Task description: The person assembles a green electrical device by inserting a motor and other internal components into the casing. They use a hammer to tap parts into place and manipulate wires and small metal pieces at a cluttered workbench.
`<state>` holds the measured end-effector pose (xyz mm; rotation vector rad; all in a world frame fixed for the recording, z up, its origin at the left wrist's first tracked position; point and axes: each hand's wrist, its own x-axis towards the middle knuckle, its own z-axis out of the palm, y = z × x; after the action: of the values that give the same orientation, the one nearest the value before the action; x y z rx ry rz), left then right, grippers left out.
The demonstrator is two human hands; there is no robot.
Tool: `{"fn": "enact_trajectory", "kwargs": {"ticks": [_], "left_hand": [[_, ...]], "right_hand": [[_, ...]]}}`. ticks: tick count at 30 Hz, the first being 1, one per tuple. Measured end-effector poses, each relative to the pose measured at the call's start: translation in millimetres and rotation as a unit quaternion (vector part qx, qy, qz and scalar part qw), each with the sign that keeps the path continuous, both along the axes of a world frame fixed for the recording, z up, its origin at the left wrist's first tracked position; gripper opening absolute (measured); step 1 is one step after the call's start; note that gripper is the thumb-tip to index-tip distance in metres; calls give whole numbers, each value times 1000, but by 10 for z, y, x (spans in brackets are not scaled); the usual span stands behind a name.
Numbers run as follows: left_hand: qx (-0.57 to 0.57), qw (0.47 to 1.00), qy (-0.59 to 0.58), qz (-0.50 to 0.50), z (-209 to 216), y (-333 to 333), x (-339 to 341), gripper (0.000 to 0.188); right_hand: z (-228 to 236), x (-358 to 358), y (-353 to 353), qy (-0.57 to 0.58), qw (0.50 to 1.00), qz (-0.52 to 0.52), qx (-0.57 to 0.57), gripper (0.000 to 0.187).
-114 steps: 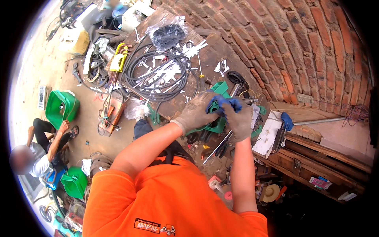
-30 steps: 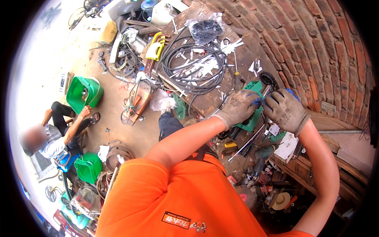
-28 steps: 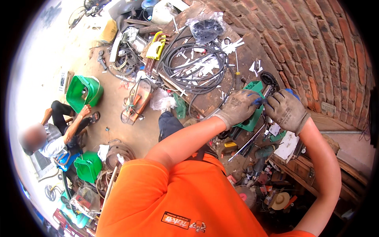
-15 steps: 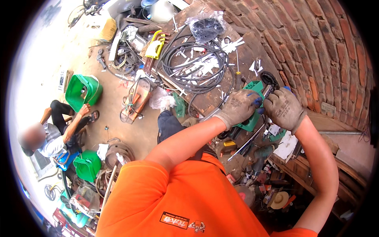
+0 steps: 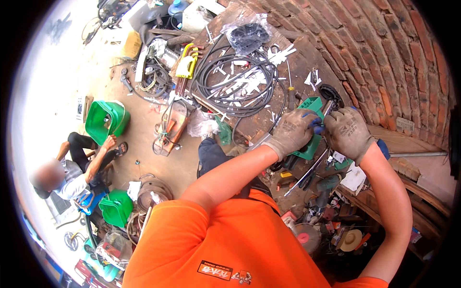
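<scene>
My left hand [image 5: 291,130], in a grey work glove with blue at the fingers, is closed over a green plastic case [image 5: 312,103] on the bench. My right hand [image 5: 346,133], gloved alike, is closed just right of it. Their fingertips nearly meet above the case, and whatever they pinch is hidden by the gloves. Behind my right hand lies a black, rounded tool part [image 5: 331,92]. A long metal rod [image 5: 306,174] sticks out below the case toward me.
A black cable coil [image 5: 275,77] and white scraps cover the bench, beside a yellow hex key set [image 5: 186,67] and a bagged black item [image 5: 249,37]. A brick wall [image 5: 384,57] rises at right. Far left, a seated person [image 5: 72,177] handles a green bucket [image 5: 96,127].
The whole view has shifted slightly, so the left-side surroundings appear farther right and lower. Both my hands stay closed at the green case, with little movement.
</scene>
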<state>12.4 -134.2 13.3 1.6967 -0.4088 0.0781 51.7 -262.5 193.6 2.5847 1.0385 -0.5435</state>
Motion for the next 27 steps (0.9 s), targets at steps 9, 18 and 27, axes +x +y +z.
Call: {"fn": "enact_trajectory", "kwargs": {"ticks": [9,18,27], "left_hand": [[-4,1000,9,-23,38,93,31,31],[-18,999,5,-32,12,68,17,35],[2,1000,20,-20,45,38,-37,27]], "right_hand": [[-109,-199,-98,-35,984,-96,146,40],[-242,-210,-150,8,963,-170,209,37],[-284,-265,-123,-29,951,-210,226,32]]}}
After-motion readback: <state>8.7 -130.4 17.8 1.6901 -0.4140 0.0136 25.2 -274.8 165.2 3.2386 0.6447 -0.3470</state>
